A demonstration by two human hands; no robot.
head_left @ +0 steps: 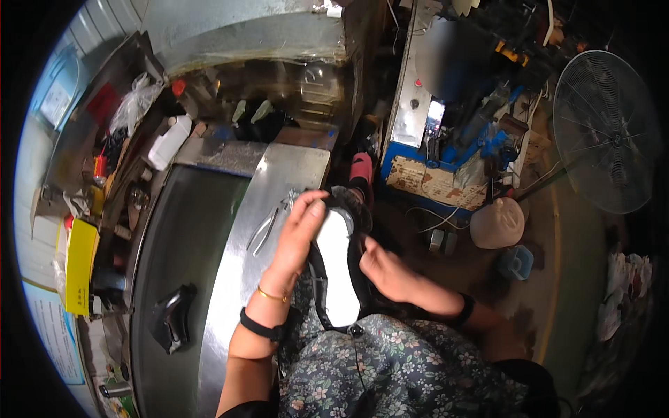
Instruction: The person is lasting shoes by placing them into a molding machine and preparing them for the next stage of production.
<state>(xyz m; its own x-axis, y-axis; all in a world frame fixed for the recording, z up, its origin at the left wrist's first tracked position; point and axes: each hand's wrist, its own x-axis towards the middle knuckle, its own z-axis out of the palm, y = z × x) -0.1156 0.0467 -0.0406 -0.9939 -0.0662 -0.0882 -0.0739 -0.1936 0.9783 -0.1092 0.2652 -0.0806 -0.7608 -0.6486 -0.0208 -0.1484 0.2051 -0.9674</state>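
A shoe being made [337,268], with a white sole-shaped bottom facing up and black upper material around it, is held upright over my lap. My left hand [300,233] is closed around its far left side, thumb on the white face. At the shoe's right edge is my right hand [387,272], its fingers curled and slightly blurred. Whether they pinch the black edge or something small is hidden. Metal pincers [262,231] lie on the steel tabletop [233,299] just left of my left hand.
Left of the tabletop runs a dark green belt [188,244] carrying a black shoe piece [173,317]. A cluttered shelf with a white bottle [169,143] stands beyond it. To the right are a blue-framed machine [432,177], a pale jug [497,223] and a large fan [613,132].
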